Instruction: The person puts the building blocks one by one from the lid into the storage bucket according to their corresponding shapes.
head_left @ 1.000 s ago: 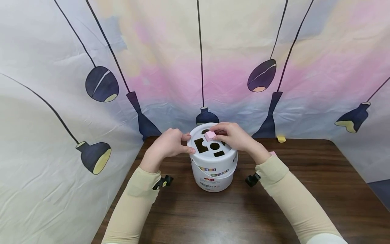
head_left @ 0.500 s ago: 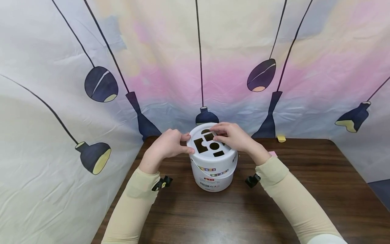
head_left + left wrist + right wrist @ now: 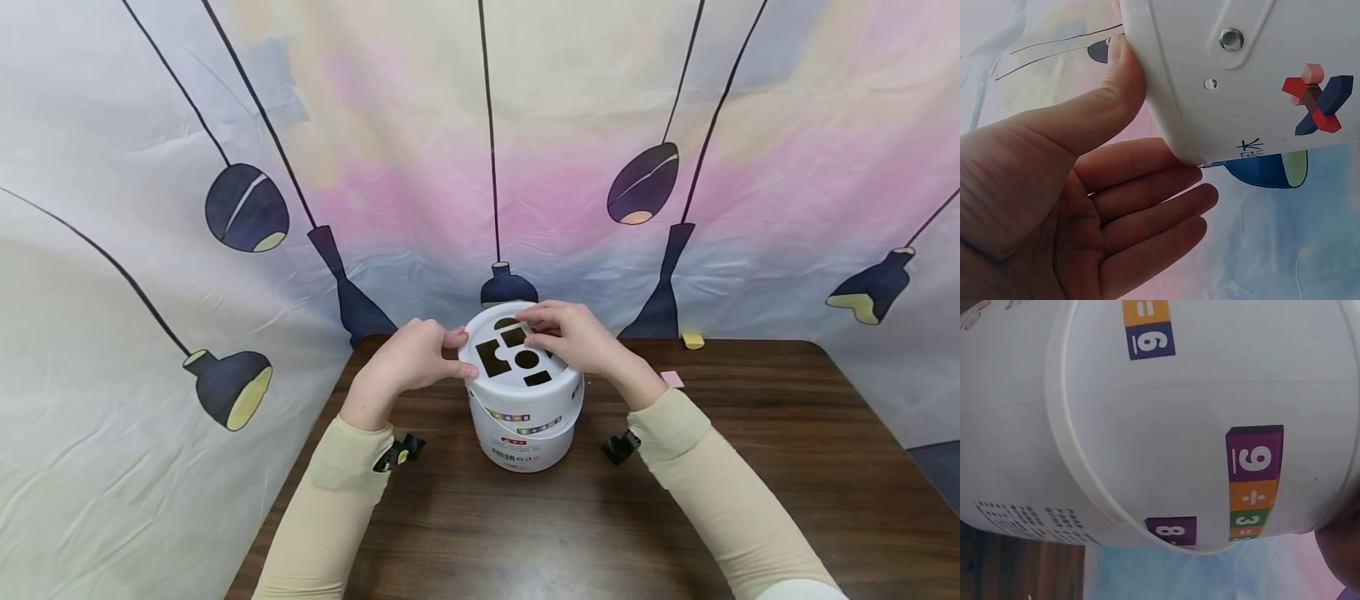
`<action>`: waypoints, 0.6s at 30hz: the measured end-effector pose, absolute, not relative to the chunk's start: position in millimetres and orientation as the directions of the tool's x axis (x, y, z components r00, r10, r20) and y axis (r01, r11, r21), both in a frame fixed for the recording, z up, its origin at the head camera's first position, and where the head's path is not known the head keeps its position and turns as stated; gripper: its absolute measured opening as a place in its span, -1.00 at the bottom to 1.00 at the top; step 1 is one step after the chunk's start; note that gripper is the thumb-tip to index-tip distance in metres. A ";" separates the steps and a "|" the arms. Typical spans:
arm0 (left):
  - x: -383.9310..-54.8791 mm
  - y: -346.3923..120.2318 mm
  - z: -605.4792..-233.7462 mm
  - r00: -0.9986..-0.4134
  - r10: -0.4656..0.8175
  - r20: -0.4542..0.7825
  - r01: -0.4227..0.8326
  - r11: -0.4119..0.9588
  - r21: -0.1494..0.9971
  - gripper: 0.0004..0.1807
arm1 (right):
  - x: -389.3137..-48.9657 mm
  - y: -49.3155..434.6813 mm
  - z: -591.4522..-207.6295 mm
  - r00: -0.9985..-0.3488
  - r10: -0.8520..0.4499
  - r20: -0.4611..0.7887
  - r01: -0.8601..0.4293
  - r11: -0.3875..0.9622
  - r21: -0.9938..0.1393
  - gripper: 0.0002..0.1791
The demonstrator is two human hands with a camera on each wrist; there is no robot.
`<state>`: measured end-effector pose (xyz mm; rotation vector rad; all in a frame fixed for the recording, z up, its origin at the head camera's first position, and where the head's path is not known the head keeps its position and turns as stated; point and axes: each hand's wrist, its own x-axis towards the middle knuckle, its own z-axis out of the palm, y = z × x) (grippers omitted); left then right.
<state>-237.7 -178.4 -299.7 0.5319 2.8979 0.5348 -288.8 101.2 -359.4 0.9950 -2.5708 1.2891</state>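
Observation:
A white bucket [image 3: 525, 446] stands upright on the table, its white lid [image 3: 512, 380] cut with several shaped holes. Thumb and index finger of my left hand [image 3: 408, 358] touch the lid's left rim. In the left wrist view the left fingers [image 3: 1154, 194] reach out nearly straight beside the bucket. My right hand [image 3: 573, 333] is over the lid's right side, lightly bent fingers near a square hole [image 3: 513, 337], with nothing showing between them. The right wrist view shows mostly the bucket wall [image 3: 1179, 425] and its curved handle [image 3: 1079, 459]; that hand is only a dark sliver there.
A pink block [image 3: 672, 379] lies on the wooden table [image 3: 750, 433] right of the bucket, beside the right wrist. A yellow piece [image 3: 692, 341] sits at the table's back edge. Behind hangs a cloth [image 3: 420, 167] printed with lamps.
One second ago the right fingers held a pink block at the square hole; it then dropped out of sight, leaving the hole dark. Both hands have stayed nearly in place.

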 end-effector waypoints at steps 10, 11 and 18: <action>-237.8 -180.4 -305.2 -0.927 0.373 -0.051 0.326 0.864 0.384 -0.18 | -295.7 142.3 -391.4 -0.833 -0.193 0.519 -0.554 0.253 -0.794 -0.64; -237.8 -180.8 -305.7 -0.927 0.372 -0.047 0.327 0.864 0.384 -0.17 | -297.2 150.5 -395.4 -0.840 -0.167 0.516 -0.542 0.264 -0.798 -0.63; -237.3 -182.8 -307.9 -0.927 0.375 -0.029 0.334 0.856 0.394 -0.18 | -305.1 220.8 -427.1 -0.914 -0.094 0.394 -0.396 0.416 -0.818 -0.52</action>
